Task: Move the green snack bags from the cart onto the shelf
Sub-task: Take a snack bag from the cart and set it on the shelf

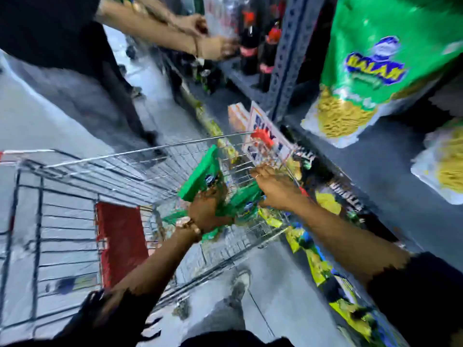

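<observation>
The frame is blurred by motion. A wire shopping cart [105, 159] stands left of a grey shelf [390, 156]. Inside the cart my left hand [208, 209] is shut on a green snack bag [200, 175] that stands tilted above the basket. Just to its right, my right hand [275, 189] reaches down onto another green snack bag [244, 204] in the cart; whether its fingers grip the bag is unclear. Two green snack bags with yellow noodle pictures sit on the shelf, one large [375, 63] and one at the right edge [443, 161].
Another person in dark clothes [57, 41] stands beyond the cart, both hands at dark soda bottles [250, 48] on the far shelf. A blue upright post [288, 58] divides the shelving. Yellow-green packets [315, 259] line the lower shelf. A red flap [120, 241] sits in the cart.
</observation>
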`<state>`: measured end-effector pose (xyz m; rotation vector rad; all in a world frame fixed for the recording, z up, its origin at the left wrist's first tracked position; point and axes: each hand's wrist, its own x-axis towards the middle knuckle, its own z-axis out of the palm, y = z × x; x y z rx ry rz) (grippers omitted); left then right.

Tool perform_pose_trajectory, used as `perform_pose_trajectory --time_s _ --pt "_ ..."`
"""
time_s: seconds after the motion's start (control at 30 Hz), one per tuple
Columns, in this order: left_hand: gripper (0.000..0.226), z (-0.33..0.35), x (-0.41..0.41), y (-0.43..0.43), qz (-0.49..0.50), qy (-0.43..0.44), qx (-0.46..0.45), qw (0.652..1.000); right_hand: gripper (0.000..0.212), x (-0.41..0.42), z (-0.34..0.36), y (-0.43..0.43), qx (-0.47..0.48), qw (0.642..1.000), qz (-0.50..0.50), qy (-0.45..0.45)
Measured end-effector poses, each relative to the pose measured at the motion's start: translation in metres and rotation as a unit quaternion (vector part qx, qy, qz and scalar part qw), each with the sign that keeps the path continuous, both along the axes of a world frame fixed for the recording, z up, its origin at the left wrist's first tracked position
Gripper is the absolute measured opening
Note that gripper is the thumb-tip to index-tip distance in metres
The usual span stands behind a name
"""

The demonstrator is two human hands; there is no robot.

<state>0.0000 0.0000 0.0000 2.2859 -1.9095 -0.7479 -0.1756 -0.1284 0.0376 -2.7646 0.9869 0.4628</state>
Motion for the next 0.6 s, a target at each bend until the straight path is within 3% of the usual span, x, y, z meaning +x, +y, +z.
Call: perform_pose_trajectory --time_s 0.2,0.37,0.47,0.6 --pt "0.082 -0.024 -0.018 -0.023 -0.005 -0.103 0.080 0.991 0.063 0.024 -0.022 -0.012 0.002 0.987 0.022 0.157" --pt "0.041 -0.021 -0.038 -0.038 0.023 -0.137 0.078 0.987 0.027 0.028 -0.034 -0.014 -0.079 0.989 -0.028 0.120" --pt "0.031 -0.017 -0.041 -0.044 0.028 -0.143 0.071 0.987 0.032 0.015 -0.042 -0.020 -0.023 0.987 -0.042 0.150" --pt "0.023 -0.011 -0.039 -0.049 0.031 -0.155 0.066 0.985 0.030 0.001 -0.037 -0.025 -0.005 0.990 -0.077 0.121"
